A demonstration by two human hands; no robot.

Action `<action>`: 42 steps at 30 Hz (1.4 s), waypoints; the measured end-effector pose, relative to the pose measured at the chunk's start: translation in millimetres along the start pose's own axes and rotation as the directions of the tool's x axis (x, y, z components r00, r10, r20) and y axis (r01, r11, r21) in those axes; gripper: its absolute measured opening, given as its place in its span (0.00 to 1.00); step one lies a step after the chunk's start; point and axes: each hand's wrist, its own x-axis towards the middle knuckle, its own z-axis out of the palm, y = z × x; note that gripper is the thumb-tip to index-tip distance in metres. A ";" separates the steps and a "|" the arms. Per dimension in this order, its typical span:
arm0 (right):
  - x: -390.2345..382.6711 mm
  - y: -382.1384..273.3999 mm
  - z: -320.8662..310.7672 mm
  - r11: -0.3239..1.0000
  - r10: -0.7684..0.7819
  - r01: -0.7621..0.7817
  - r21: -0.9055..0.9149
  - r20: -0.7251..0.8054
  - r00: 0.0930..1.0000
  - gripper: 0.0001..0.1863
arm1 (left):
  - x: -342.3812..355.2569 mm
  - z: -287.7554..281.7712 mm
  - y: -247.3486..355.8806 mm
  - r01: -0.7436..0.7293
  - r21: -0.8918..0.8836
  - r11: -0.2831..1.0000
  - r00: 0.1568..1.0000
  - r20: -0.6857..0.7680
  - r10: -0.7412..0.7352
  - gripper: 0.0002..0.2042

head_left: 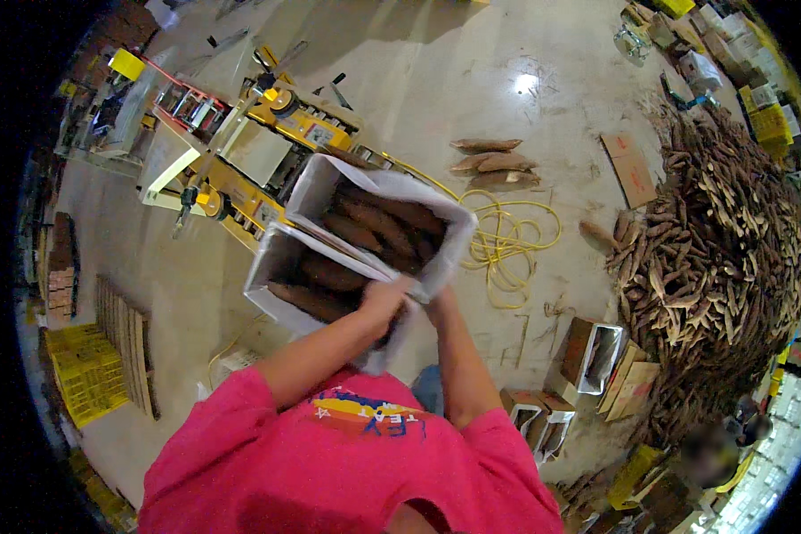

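Two cardboard boxes lined with white plastic are stacked and carried in front of my chest, both full of long brown roots. The upper box [392, 187] sits on the lower box [276, 267]. My left hand [384, 294] grips the white liner at the near edge between the boxes. My right hand [436, 298] is mostly hidden under the near corner of the upper box, holding it from below.
A yellow pallet jack [267, 116] stands just beyond the boxes. A coiled yellow hose [507, 240] and three loose roots [494, 160] lie on the concrete floor. A big heap of roots [721, 240] fills the right, with open boxes [596, 356] beside it. Yellow crates [84, 374] stand left.
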 end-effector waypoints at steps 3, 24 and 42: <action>14.6 5.9 16.1 0.985 -0.122 0.129 -0.113 0.062 0.991 0.33 | 47.5 -5.3 -6.2 -0.015 0.246 0.969 1.000 -0.013 0.018 0.23; -38.4 -128.1 147.4 -0.342 -0.500 0.625 -0.702 0.699 0.511 0.08 | 117.1 -190.7 197.5 -0.569 0.792 0.222 0.574 0.189 0.797 0.05; -77.3 -144.2 173.3 0.660 -0.147 0.073 -0.748 -0.034 0.989 0.12 | 150.4 -162.9 201.6 -0.388 0.906 0.169 0.844 0.276 0.461 0.09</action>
